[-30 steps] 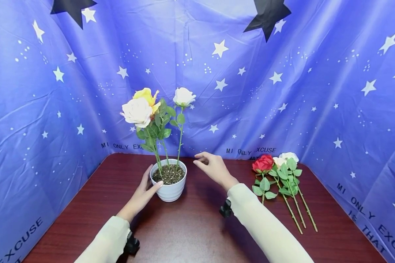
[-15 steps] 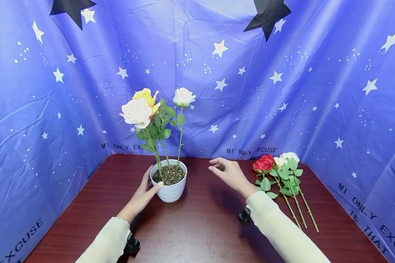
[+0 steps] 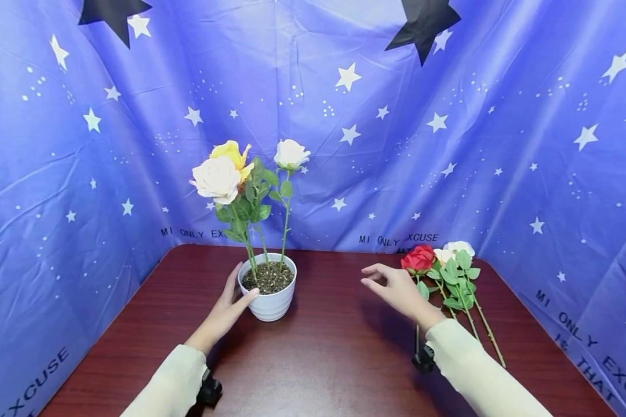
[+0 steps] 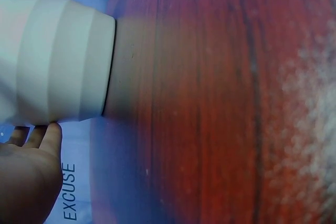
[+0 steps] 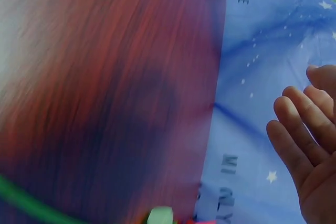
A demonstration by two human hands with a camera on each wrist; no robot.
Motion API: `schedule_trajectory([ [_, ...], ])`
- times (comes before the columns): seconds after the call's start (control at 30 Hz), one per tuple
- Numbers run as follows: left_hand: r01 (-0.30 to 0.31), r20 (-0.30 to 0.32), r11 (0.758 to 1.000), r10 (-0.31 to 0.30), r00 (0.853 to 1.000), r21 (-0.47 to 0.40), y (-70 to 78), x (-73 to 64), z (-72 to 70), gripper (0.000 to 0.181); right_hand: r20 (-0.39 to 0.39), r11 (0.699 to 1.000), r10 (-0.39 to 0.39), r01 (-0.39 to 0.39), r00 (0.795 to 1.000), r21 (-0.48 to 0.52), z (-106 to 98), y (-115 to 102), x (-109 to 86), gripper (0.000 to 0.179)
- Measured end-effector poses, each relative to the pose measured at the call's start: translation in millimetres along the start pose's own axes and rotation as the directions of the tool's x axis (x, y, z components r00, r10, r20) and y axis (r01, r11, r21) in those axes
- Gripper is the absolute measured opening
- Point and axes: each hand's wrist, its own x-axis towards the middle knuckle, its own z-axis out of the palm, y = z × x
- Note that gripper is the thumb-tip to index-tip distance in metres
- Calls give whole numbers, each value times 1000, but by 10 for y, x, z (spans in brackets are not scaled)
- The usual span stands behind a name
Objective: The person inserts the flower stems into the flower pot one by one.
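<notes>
Planting looks partly done: yellow rose (image 3: 232, 153), white rose (image 3: 291, 154), blush rose (image 3: 217, 178) stand in pot (image 3: 269, 306), left of frame centre. Remaining: red rose (image 3: 418, 259), pale roses (image 3: 458, 251), lying at frame right. Left hand (image 3: 222, 311) touches pot, fingers spread; right hand (image 3: 401, 292) empty, fingers loosely bent.

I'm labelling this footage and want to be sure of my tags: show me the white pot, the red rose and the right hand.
White pot (image 3: 270, 305): head view, on its front outer wall.
Red rose (image 3: 418, 259): head view, on its bloom.
Right hand (image 3: 400, 291): head view, on its back.
</notes>
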Motion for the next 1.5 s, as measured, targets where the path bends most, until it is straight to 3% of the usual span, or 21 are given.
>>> schedule_trajectory([
  [0.43,8,4,1000,-8,1000,-7,17,-10,6,81,4,991,105,-104,994,-84,-334,386,-334,19],
  [0.63,10,0,1000,-10,1000,1,17,-2,3,81,43,971,217,-212,975,-108,-395,528,-498,22],
  [0.97,24,3,1000,-24,1000,4,13,-7,3,81,100,916,391,-376,915,-142,-441,722,-708,28],
  [1.37,25,0,1000,-25,1000,7,30,-16,-6,81,187,816,573,-577,798,-38,-454,783,-806,32],
  [1.5,24,1,1000,-24,1000,8,15,-15,-2,81,216,794,602,-604,769,-66,-435,760,-836,37],
])
